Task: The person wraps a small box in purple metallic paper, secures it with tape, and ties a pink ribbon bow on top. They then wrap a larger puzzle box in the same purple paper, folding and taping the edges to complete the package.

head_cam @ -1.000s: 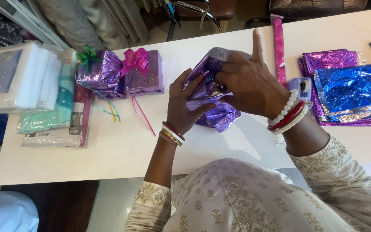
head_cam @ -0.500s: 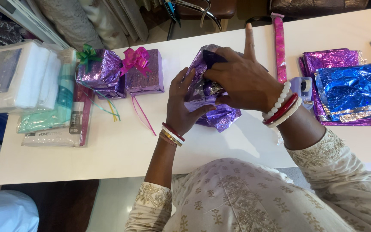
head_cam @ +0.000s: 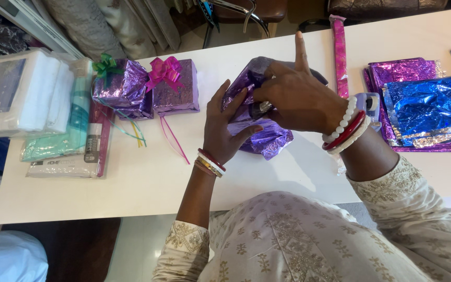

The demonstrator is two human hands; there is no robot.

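Both hands clamped a crinkly purple foil-wrapped parcel (head_cam: 259, 137) on the white table (head_cam: 131, 183) — left hand (head_cam: 224, 130) cupping its side, right hand (head_cam: 301, 99) pinching folds, forefinger raised — bare tabletop nearer the wrists.

You wear a cream tunic (head_cam: 298, 240) scattered with small gold motifs; its sleeves end above the elbow in gold-embroidered bands. Your left hand (head_cam: 224, 128), at nine o'clock, carries thin red, white and gold bangles at the wrist. Your right hand (head_cam: 301, 99), at three o'clock, has a white beaded bracelet beside red bangles.
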